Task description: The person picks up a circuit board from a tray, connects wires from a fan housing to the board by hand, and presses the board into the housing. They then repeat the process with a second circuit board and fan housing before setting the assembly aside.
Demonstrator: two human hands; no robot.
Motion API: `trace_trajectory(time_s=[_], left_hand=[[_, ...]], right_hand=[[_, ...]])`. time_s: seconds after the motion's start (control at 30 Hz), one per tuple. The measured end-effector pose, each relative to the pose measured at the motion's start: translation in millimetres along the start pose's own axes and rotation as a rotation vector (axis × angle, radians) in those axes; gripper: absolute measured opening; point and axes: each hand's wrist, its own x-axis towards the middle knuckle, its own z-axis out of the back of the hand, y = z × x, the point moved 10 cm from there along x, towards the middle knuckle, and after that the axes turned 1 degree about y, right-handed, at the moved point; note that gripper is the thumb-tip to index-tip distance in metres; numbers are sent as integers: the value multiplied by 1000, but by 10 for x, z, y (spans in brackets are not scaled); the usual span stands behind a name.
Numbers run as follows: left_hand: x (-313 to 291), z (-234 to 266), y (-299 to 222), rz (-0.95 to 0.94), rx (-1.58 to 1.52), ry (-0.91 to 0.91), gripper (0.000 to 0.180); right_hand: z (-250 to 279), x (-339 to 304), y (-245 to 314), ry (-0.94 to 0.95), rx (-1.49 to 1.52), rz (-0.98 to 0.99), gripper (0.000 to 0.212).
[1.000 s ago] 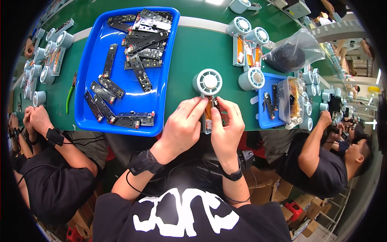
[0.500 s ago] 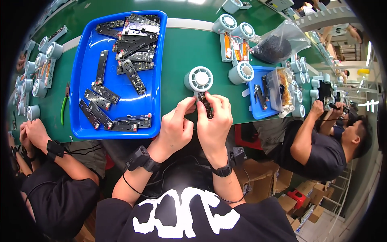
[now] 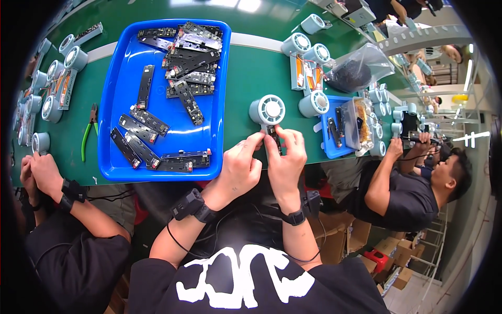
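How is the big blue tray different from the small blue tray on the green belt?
The big blue tray lies left of the person's hands and holds many long dark circuit boards; the small blue tray lies to their right and holds only a few small parts. The big tray is far wider and longer than the small one. Both are blue, shallow and rest on the green belt.

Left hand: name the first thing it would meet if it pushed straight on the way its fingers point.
The left hand points up and right across the belt, so it would probably first meet the round pale-blue fan housing just beyond the dark strip both hands pinch; depth is uncertain.
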Motion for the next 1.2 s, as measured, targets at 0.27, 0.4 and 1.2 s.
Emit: trace_trajectory(time_s=[0.27,0.4,1.2], left_hand=[[33,-11,-23,-17,-38,-9,54],[14,12,-11,-6,-52,-29,54],[2,71,-35,-61,-19,-80,51]], right_hand=[[-440,-80,-601,267,520,-486,39],[-273,-21,-259,178,67,-96,36],[-1875,2693,37,584,-73,97,62]])
